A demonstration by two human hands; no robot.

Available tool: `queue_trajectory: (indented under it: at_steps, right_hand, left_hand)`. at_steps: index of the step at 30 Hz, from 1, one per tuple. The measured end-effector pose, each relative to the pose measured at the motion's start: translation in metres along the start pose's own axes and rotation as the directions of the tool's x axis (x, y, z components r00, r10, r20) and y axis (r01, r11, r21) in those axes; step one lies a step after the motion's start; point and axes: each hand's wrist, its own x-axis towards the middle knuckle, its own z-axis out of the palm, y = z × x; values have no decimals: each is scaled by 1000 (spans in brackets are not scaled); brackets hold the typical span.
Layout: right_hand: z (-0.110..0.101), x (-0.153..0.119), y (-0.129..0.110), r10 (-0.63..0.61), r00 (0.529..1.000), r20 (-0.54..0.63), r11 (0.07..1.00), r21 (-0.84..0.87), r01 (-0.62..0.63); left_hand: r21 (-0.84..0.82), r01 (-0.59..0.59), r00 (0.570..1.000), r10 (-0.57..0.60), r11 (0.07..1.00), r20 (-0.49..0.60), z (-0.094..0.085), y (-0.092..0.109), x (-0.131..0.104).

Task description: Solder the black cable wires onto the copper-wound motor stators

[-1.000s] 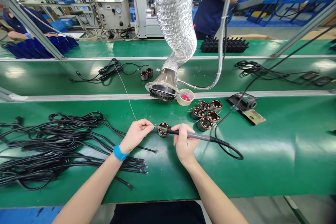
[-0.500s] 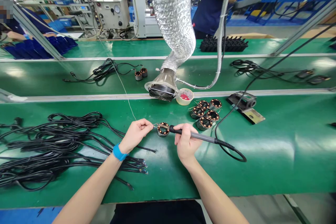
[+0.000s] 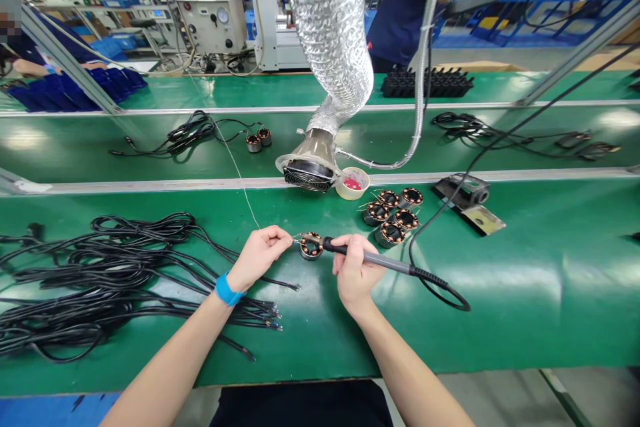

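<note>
My right hand [image 3: 356, 273] is wrapped round the grey and black handle of a soldering iron [image 3: 383, 259]. The iron's metal tip reaches over a motor stator [image 3: 311, 250], a ring with copper windings that stands on the green bench. On the stator's left, my left hand [image 3: 263, 253] pinches a thin solder wire [image 3: 245, 195], which runs down to it from the upper left. The wire's end and the iron's tip come together at the stator's left edge; whether they touch is too small to tell. A blue band [image 3: 229, 289] circles my left wrist.
Black cables [image 3: 100, 280] with stripped ends cover the bench's left. Several more stators [image 3: 390, 233] stand on the right, near a metal iron holder [image 3: 467, 197]. A fume extractor hood [image 3: 310, 160] hangs above a small tub [image 3: 353, 185]. A person [image 3: 405, 13] stands across the bench.
On the strip behind the bench, the two stators and the cables have shifted left. My hands, the soldering iron and the stator before me have hardly moved.
</note>
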Motion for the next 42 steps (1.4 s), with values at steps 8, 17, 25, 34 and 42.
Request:
queue_trajectory:
  at_steps: [8,17,25,34,42]
  right_hand:
    - [0,-1,-1,-43,998,35,996,-76,46]
    - [1,1,0,-207,933,294,928,-243,283]
    - [7,5,7,-224,888,403,902,-260,345]
    - [13,2,20,-215,801,559,865,-272,422]
    - [12,-3,26,-225,742,632,823,-285,492]
  left_hand:
    - [9,-3,1000,3,1000,-4,0,0,0]
    - [6,-20,1000,20,1000,0,2,5,-1]
    - [35,-45,999,45,998,4,1,4,-1]
    - [184,-231,973,228,955,39,-1,6,-3]
    - [258,-253,967,233,933,106,-7,6,-4]
